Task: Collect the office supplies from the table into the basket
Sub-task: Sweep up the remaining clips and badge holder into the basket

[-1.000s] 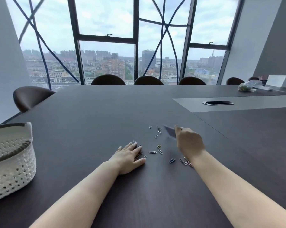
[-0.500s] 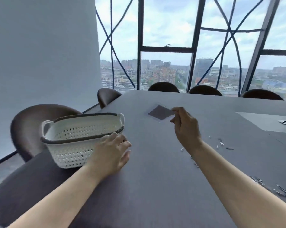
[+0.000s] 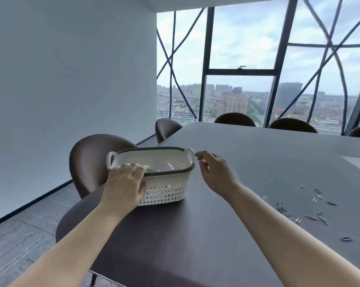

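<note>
A white lattice basket [image 3: 170,189] with a dark braided rim stands near the table's left end. Something teal and something clear show dimly inside it. My left hand [image 3: 124,184] lies over the basket's near-left rim, its fingers stretched across the edge. My right hand [image 3: 215,172] hovers just right of the basket's right handle with loosely curled fingers and nothing visible in it. Several paper clips [image 3: 299,212] lie scattered on the dark table [image 3: 195,235] to the right of my right forearm.
Brown chairs stand round the table: one [image 3: 87,162] right behind the basket, others [image 3: 234,118] along the far side under the windows. The table's rounded left edge runs just below the basket. A lighter inset panel [image 3: 359,164] sits at the far right.
My view has swung left onto the basket. My left hand moved from the table to the basket's rim. The dark card my right hand pinched is gone from it.
</note>
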Available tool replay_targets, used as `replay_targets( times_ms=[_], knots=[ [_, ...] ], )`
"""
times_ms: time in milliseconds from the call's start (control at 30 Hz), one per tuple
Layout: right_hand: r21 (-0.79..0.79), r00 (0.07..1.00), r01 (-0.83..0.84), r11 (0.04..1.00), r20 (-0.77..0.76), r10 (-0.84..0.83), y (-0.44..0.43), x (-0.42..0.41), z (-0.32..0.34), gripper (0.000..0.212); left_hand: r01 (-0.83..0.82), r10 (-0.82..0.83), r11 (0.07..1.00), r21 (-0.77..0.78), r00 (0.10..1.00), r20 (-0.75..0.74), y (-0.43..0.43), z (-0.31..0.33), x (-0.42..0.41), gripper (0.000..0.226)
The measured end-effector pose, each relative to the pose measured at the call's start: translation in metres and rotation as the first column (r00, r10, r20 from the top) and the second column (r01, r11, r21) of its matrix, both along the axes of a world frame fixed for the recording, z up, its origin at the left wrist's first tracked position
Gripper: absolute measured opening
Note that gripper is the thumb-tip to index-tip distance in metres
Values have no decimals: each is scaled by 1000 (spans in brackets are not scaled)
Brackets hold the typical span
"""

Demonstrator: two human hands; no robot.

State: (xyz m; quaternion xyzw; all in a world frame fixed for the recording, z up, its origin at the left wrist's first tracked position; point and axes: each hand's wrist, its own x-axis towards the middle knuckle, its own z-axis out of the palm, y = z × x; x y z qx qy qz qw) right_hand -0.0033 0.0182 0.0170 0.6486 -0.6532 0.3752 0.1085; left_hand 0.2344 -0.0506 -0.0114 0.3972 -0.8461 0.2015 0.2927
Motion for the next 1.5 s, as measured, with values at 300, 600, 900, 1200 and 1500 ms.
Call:
replay_targets(
  times_ms=[300, 600, 900, 1200, 1500],
  knots=[
    [207, 872, 486, 849, -46, -487, 129, -140, -49, 33, 469, -478, 857, 214, 878, -10, 59, -18, -173, 42],
    [741, 515, 616, 266, -124, -848, 251, -228, -97, 99, 295, -639, 596, 747, 737, 220, 111, -60, -322, 92],
    [641, 794, 460, 615, 13, -607, 161, -271, -96, 79, 295, -586, 607, 738, 793, 165, 67, -67, -360, 85],
    [713, 880, 336, 615, -6, -475, 91, -356, -89, 52, 387, -619, 582, 715, 782, 80, 58, -73, -366, 84],
    [650, 934, 37, 759, 247, -257, 125, -311, -83, 36, 440, -662, 535, 721, 749, 33, 57, -70, -365, 77]
  ],
)
